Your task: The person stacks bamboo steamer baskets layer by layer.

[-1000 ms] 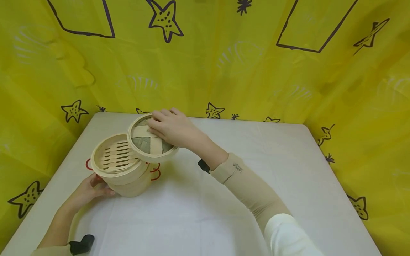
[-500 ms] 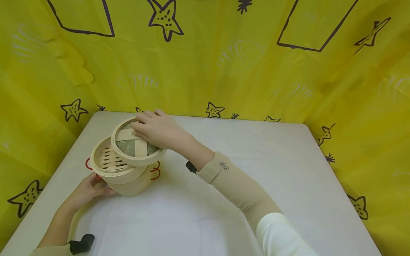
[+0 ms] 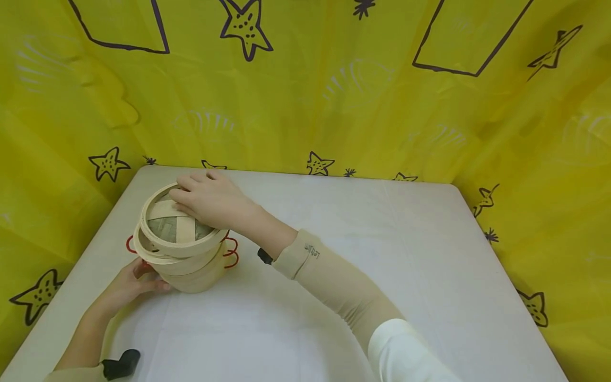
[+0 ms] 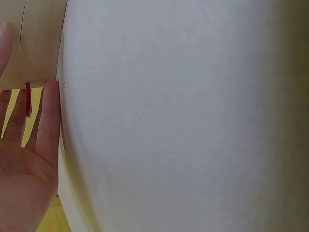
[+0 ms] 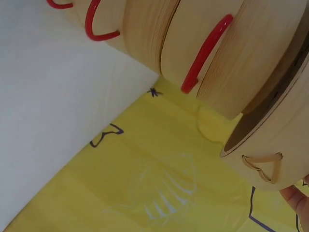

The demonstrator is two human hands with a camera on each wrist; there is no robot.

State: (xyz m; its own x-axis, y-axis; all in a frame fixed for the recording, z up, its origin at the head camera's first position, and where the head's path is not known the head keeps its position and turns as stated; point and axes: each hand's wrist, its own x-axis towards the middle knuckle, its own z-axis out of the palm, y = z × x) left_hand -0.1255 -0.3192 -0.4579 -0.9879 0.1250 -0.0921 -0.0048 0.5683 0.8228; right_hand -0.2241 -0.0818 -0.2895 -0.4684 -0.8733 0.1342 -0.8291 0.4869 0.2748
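A bamboo steamer (image 3: 195,278) of stacked tiers with red loop handles stands at the table's left. My left hand (image 3: 129,289) rests against its near left side, thumb apart from the fingers. In the left wrist view, straight fingers (image 4: 47,116) touch the wall beside a red handle. My right hand (image 3: 210,199) grips the domed lid (image 3: 164,228) by its top, fingers bent over the crossed bands. The lid hangs tilted over the upper tier, covering most of its slatted floor. In the right wrist view, a gap shows between the lid (image 5: 275,145) and the tier (image 5: 256,53).
The steamer stands on a white-covered table (image 3: 305,329). A yellow curtain (image 3: 296,106) with starfish drawings hangs behind the table and along both sides. Black straps (image 3: 121,364) sit at the wrists, over beige sleeves (image 3: 334,281).
My right hand has carried the lid left and slightly down, from the steamer's right side to above its upper tier. The left hand and the steamer have stayed in place.
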